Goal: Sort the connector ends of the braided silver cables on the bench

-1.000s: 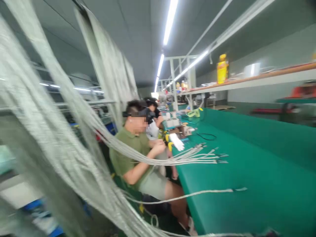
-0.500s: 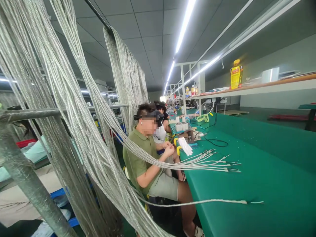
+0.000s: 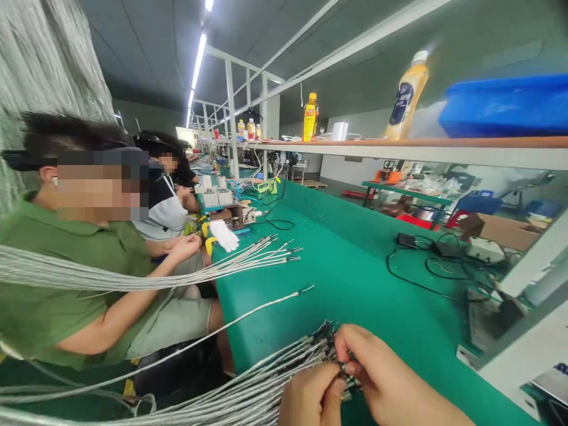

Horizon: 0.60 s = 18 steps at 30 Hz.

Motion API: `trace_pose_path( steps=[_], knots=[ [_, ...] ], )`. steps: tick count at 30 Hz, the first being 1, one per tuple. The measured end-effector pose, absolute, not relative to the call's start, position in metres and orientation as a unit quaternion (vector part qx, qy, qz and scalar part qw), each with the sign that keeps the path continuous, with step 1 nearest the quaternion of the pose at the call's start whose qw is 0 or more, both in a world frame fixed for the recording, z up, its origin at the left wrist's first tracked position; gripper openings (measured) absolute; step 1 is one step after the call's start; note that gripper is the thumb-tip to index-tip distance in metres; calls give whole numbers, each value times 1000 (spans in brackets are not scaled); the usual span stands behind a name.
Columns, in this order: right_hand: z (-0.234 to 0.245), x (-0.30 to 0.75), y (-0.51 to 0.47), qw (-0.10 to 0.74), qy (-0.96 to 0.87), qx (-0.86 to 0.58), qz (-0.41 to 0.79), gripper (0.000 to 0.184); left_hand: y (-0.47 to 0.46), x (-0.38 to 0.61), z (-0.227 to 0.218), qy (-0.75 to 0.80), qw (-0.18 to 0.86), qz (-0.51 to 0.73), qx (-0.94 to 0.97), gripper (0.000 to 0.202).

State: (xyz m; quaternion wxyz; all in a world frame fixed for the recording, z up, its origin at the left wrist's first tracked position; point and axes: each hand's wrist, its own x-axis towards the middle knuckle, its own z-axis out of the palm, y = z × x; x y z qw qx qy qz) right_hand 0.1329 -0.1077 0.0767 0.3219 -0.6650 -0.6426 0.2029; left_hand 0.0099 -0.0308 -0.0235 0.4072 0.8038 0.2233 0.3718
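Both my hands are low in the view, near the ends of a bundle of grey braided cables (image 3: 270, 373). My left hand (image 3: 313, 393) is closed, its thumb and fingers pinching a small dark piece of a cable end (image 3: 342, 370). My right hand (image 3: 377, 370) comes in from the right and pinches at the same spot, its fingertips almost touching the left thumb. The exact part held is mostly hidden by the fingers. Dark wire tips (image 3: 326, 328) of the bundle stick out just beyond my hands, over the green tabletop (image 3: 355, 290).
A co-worker in a green shirt (image 3: 128, 248) sits to the left. Another cable bundle (image 3: 239, 260) and a single cable (image 3: 266, 305) lie across the table edge. White gloves (image 3: 224, 235) lie farther back. Black cords (image 3: 417, 284) and a white post (image 3: 523, 307) stand right; above runs a shelf (image 3: 355, 151).
The view has swung right and down. My two hands and the near cable bundle have come into sight; the hanging cables have mostly left the view on the left.
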Motion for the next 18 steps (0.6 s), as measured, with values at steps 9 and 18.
trace_pose_path(
  steps=[9,18],
  knots=[
    [77,168,-106,484,-559,-633,228,19,-33,4,-20,241,338,398,818,51],
    [73,181,-98,526,-456,-623,358,20,-23,6,-29,258,465,357,768,62]
  ],
)
